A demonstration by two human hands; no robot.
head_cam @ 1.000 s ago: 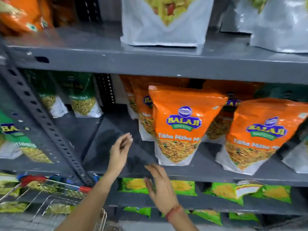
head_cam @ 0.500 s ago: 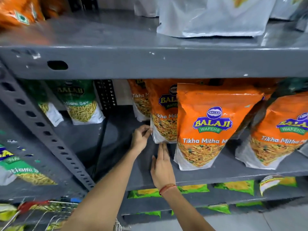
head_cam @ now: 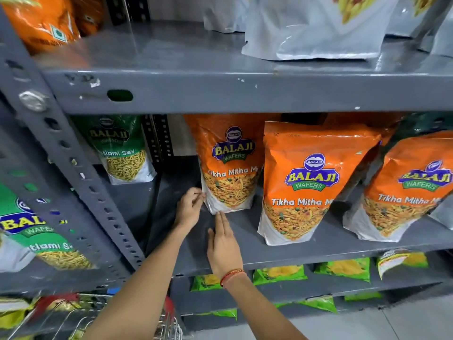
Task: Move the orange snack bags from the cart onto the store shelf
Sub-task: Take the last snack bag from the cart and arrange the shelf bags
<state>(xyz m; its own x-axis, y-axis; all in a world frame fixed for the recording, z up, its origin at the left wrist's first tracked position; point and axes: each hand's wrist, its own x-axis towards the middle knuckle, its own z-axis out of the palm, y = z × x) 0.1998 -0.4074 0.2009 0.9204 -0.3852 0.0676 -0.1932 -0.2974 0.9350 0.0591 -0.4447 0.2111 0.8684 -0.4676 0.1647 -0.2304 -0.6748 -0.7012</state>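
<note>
Bare grey room is left on the store shelf (head_cam: 171,192) to the left of the rear orange snack bag (head_cam: 229,165), up to the perforated upright (head_cam: 81,173), with a clear strip along the front edge. That bag is stood upright, its lower left corner pinched by the left hand (head_cam: 190,208), while the right hand (head_cam: 224,246) is laid flat and released, fingertips at the bag's white base. Two more orange bags (head_cam: 308,182) are stood nearer the front; the cart (head_cam: 81,317) is seen below left.
</note>
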